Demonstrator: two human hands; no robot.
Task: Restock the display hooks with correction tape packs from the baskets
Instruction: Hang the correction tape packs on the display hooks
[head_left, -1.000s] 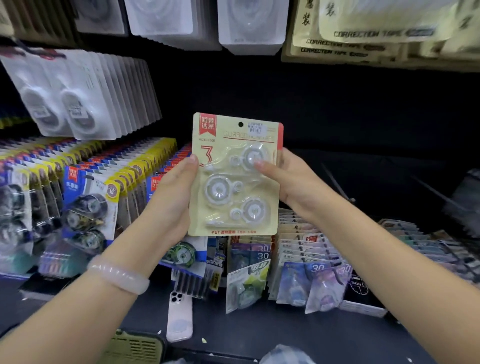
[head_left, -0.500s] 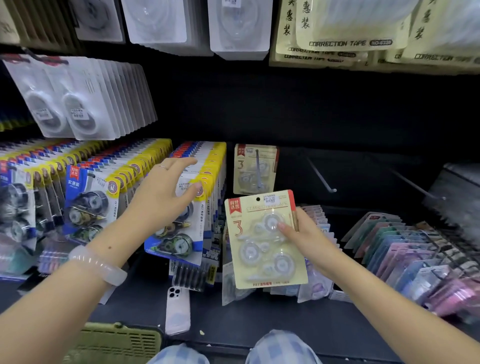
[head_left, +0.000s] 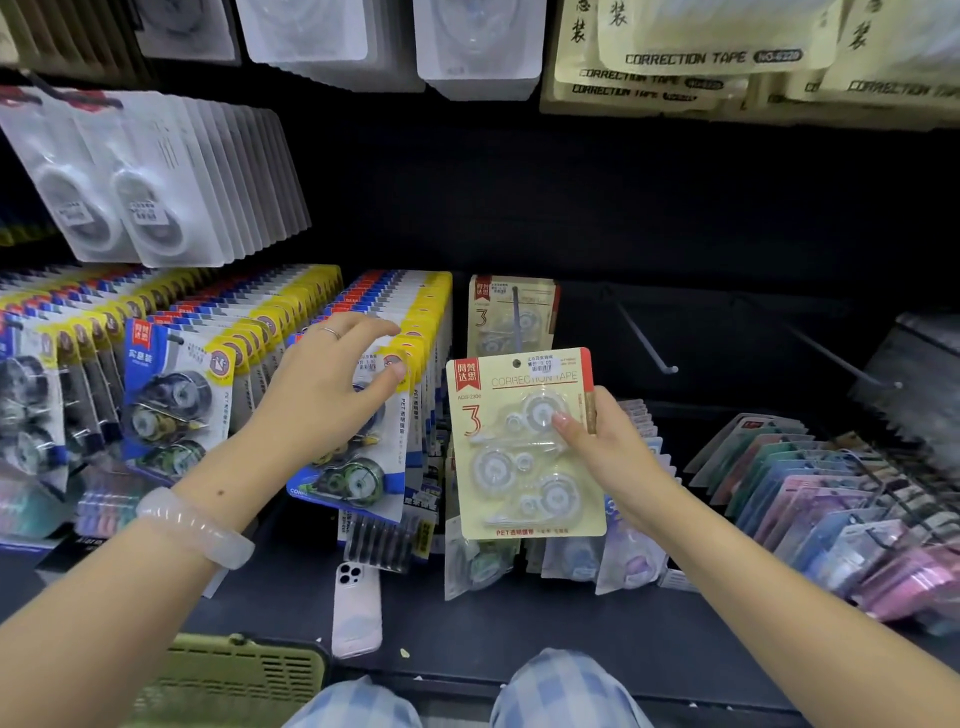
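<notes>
My right hand (head_left: 615, 465) grips a cream correction tape pack (head_left: 514, 457) marked "3", thumb on its clear blister, held upright in front of the lower shelf. Behind and above it, one matching cream pack (head_left: 511, 312) hangs on a hook. My left hand (head_left: 322, 395) rests with spread fingers on the front blue-and-yellow pack (head_left: 363, 473) of the row just left of that hook, thumb on its face. To the right stick out two bare hooks (head_left: 647, 340) (head_left: 844, 361).
A green basket (head_left: 234, 675) sits at the bottom left by my knees. A white phone (head_left: 356, 608) lies on the dark shelf ledge. Pastel packs (head_left: 831, 509) fill the right; white and cream packs hang overhead.
My left hand let go of the cream pack and moved left onto the blue-and-yellow row. My right hand lowered the pack from in front of the hooks.
</notes>
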